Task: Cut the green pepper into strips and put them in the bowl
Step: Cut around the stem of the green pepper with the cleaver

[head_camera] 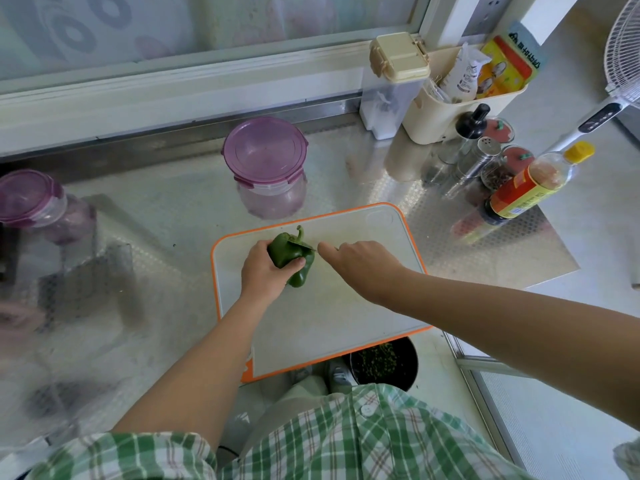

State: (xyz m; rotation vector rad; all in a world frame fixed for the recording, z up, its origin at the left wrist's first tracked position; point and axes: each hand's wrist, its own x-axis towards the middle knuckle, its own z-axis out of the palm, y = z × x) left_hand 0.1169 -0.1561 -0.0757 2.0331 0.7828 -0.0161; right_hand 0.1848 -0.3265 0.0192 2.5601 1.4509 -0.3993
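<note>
A whole green pepper (290,255) with its stem pointing away lies on a white cutting board with an orange rim (398,213). My left hand (265,270) grips the pepper from the left, thumb curled over its near side. My right hand (360,259) holds a knife (304,244); its thin blade rests across the pepper's top near the stem, the index finger stretched along the blade's back. The knife handle is hidden in my palm. No bowl is plainly in view on the counter.
A purple-lidded container (265,157) stands behind the board, another (33,202) at far left. Sauce bottle (530,187), shakers (479,157) and a cream caddy (446,109) crowd the back right. A dark bin (382,363) sits below the counter's front edge.
</note>
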